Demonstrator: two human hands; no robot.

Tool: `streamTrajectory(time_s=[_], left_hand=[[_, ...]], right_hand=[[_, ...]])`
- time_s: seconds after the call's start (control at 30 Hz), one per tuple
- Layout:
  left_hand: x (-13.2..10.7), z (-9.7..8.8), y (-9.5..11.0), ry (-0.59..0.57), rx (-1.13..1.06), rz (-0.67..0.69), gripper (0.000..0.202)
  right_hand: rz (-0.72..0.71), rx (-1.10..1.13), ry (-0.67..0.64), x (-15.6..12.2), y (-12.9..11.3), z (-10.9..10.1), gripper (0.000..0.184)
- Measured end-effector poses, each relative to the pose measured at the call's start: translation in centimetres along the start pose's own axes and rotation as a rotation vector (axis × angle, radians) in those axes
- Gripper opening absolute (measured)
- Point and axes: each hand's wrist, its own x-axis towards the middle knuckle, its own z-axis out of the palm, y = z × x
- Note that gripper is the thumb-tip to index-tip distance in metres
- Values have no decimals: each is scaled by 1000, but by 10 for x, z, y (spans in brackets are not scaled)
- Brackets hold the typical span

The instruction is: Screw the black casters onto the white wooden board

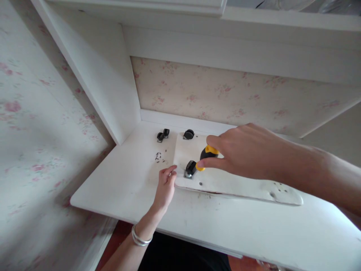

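Note:
My right hand [239, 150] is closed round the black and yellow handle of a screwdriver [208, 153]. The handle leans over a black caster wheel [191, 167] with a metal mounting plate, near the left end of a white board [225, 180]; the tool's tip is hard to make out. With bent fingers, my left hand [167, 184] grips the board's left edge, close to that caster. Another black caster [188, 134] sits at the board's far left corner. Loose dark screws [158, 156] are scattered on the white desk [124, 180], left of the board.
Two more casters [163, 134] stand on the desk behind the screws. A white side panel [90, 71] rises at the left, and a shelf [180, 41] overhangs the back. Floral wallpaper [194, 90] covers the wall.

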Motion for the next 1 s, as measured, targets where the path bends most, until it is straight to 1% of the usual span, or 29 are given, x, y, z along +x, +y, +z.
streamTrajectory(time_s=[0.07,0.1,0.17,0.2,0.23,0.27,0.3,0.33,0.4,0.43,0.47,0.5,0.57,0.6,0.63,0.67,0.7,0.83,0.87,0.93,1.0], left_hand=[[0,0,1,-3,1,-6,38],[0,0,2,-5,4,-9,38],[-1,0,4,-11,14,-14,38],[-1,0,4,-10,18,-17,38],[-1,0,5,-7,21,-17,37],[-1,0,5,-5,21,-17,37],[0,0,4,-2,19,-14,36],[0,0,4,0,16,-11,36],[0,-1,2,-1,9,-2,36],[0,-1,2,-2,7,2,36],[0,-1,1,-2,5,5,35],[0,-1,1,-1,4,8,35],[0,-1,2,-4,6,7,34],[0,-1,3,-7,8,3,34],[0,-1,3,-11,9,-3,34],[0,-1,3,-15,8,-10,35],[0,-2,3,-20,7,-15,36],[1,-2,1,-21,6,-16,37],[1,-2,1,-17,8,-16,37],[1,-1,1,-15,10,-18,38],[1,-1,2,-19,11,-24,38]], right_hand=[[-83,102,24,0,0,2,35],[-121,133,24,0,0,3,31],[-134,94,8,0,-2,4,24],[-108,31,1,1,-3,4,28],[-67,-36,3,1,-3,4,36],[-33,-76,11,2,-4,4,44],[-23,-72,16,1,-3,4,48],[-41,-22,16,1,-3,4,46],[-131,144,-1,-2,-1,5,31],[-167,193,-6,-3,0,5,26],[-182,192,-3,-3,-1,5,23],[-165,140,7,-3,-2,5,23],[-83,-16,36,-1,-6,3,46],[-50,-70,50,1,-8,2,55],[-32,-97,59,2,-10,1,58],[-23,-102,60,4,-11,0,57],[-24,-93,57,4,-10,0,51],[-95,36,14,0,-1,7,22],[-129,84,8,-2,3,10,19],[-191,142,-4,-6,9,14,22],[-218,122,-13,-8,12,17,23]])
